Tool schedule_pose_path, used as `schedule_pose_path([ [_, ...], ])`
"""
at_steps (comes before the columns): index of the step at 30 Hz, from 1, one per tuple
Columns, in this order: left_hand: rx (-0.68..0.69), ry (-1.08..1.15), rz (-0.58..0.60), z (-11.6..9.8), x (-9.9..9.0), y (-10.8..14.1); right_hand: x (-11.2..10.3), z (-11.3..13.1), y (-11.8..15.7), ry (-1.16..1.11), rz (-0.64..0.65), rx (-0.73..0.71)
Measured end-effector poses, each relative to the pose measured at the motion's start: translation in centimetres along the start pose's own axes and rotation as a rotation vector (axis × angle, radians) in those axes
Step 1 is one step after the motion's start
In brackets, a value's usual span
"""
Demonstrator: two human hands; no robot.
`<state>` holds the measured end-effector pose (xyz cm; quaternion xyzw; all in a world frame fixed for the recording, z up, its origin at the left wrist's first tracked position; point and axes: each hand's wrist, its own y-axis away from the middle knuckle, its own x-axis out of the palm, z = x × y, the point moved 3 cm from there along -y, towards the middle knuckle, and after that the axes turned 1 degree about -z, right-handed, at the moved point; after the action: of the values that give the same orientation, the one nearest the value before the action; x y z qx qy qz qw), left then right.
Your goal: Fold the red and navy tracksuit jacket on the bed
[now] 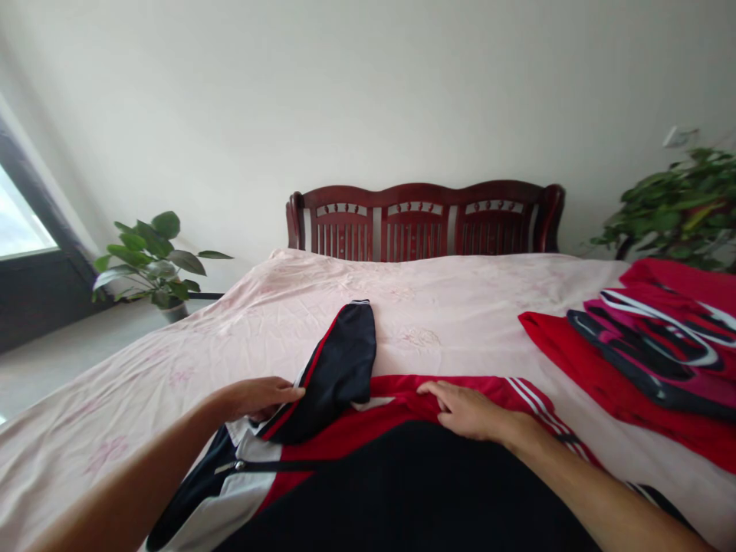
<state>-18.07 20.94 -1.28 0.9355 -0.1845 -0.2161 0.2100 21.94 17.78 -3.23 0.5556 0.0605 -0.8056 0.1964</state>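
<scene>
A track jacket (322, 445) in red, navy and white lies spread on the bed in front of me, its collar and zip pull toward the left. One navy sleeve (345, 353) with a red stripe points away from me across the sheet. My left hand (264, 396) is closed on the jacket's fabric at the shoulder end of that sleeve. On the jacket's red far edge, my right hand (467, 410) has its fingers curled and pinching the cloth. Dark cloth, seemingly my own clothing, covers the jacket's near middle part.
Folded red, pink and dark clothes (649, 345) are piled on the bed's right side. A pale pink flowered sheet (230, 360) covers the bed, with a dark wooden headboard (425, 222) behind. Potted plants (155, 261) stand at left and right.
</scene>
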Motion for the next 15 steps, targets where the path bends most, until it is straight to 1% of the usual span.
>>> schedule_pose_path([
  [2,-0.09,0.131,0.04,-0.9,0.3,-1.7,0.0,0.2,0.2,0.008,-0.015,-0.006],
  [3,-0.117,0.199,0.034,-1.4,0.5,-2.6,0.1,0.2,0.3,0.015,-0.024,-0.009],
  [5,-0.131,0.297,0.012,-2.2,1.0,-3.9,0.2,0.1,0.6,0.025,-0.044,-0.019],
  [8,-0.128,0.394,0.072,-3.1,1.5,-4.7,0.6,-0.1,0.8,0.039,-0.097,-0.02],
  [11,-0.075,0.504,0.055,-4.3,0.3,-4.6,0.7,0.3,0.5,0.138,-0.229,-0.02],
  [13,-0.018,0.556,0.012,-5.0,-0.8,-4.4,0.6,1.1,0.1,0.213,-0.315,-0.067],
  [15,0.04,0.602,-0.025,-5.4,-1.8,-3.9,0.3,2.0,-0.3,0.259,-0.343,-0.132],
])
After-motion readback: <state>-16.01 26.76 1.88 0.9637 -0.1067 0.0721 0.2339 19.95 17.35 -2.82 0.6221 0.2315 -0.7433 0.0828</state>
